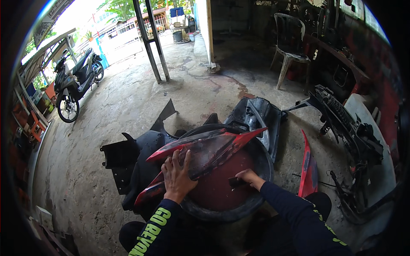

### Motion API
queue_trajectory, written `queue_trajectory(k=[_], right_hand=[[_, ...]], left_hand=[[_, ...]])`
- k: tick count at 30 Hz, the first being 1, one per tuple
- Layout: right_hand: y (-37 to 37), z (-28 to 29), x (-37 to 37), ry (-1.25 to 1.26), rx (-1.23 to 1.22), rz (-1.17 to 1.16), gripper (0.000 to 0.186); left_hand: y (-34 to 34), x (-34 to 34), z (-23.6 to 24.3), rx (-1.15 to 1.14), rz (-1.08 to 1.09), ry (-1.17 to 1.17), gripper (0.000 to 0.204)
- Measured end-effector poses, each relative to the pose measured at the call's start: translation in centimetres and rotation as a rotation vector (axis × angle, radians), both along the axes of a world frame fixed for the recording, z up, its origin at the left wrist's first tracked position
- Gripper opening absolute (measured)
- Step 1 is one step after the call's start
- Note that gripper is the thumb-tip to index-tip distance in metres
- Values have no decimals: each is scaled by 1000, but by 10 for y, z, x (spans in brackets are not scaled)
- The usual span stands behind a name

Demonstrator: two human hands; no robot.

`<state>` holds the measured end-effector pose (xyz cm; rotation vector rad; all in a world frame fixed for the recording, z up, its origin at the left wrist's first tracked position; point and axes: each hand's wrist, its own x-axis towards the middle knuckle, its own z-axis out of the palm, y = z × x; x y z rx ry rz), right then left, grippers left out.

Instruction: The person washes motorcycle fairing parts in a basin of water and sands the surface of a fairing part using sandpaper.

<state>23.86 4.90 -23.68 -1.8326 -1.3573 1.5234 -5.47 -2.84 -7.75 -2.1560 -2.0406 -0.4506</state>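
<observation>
A long red and grey motorcycle body panel [209, 149], its surface scuffed and dull, lies tilted across a round black basin [228, 216] of reddish-brown water [222, 187]. My left hand [177, 177] presses on the panel from above, fingers spread and thumb apart. Below that hand, another red-edged panel part [149, 192] slants to the left. Over the water at the basin's right side, my right hand [250, 178] is closed on a small dark pad [236, 182]. Its exact kind is hard to make out, and its far end points left, apart from the panel.
Black plastic fairings [121, 155] lie left of the basin, and a grey-black one [252, 115] behind it. A red panel piece [308, 166] stands at right, near a motorcycle frame [346, 123]. Farther off are a parked scooter [77, 81], a metal post [151, 47] and a plastic chair [290, 47].
</observation>
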Motion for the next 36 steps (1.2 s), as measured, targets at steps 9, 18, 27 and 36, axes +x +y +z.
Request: queue_trajectory(k=[9, 18, 27, 36], right_hand=[[21, -94, 41, 241, -304, -236, 33], [39, -35, 24, 487, -306, -235, 30], [52, 97, -43, 673, -24, -106, 33], [40, -39, 13, -69, -157, -304, 27]], left_hand=[[13, -9, -13, 146, 126, -31, 114], [13, -17, -43, -22, 131, 29, 120], [12, -11, -52, -113, 114, -39, 119], [8, -12, -52, -114, 145, -23, 119]])
